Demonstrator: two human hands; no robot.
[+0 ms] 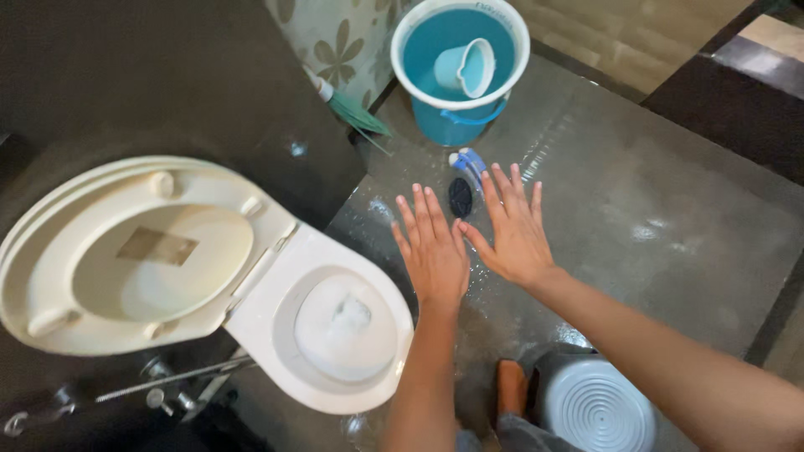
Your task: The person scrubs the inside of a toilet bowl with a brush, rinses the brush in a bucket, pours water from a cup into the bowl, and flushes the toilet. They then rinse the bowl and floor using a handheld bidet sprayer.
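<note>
Nearest, a grey ribbed stool [596, 408] stands on the wet floor [670, 209]. Above it, the left hand [434, 249] and right hand [512, 228] hover flat, fingers spread, holding nothing. Just beyond lies a blue-handled scrub brush [463, 186], beside the open toilet [335, 331]. Farthest, a blue bucket [459, 117] holds a mug [466, 67].

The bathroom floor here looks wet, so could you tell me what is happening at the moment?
A person holds both bare hands out flat, palms down, over the wet grey floor. The left hand and right hand hold nothing. Just beyond the fingertips lies a blue and white brush with dark bristles. Further off stands a blue bucket with a small mug inside. The toilet sits at the left with lid and seat raised.
</note>
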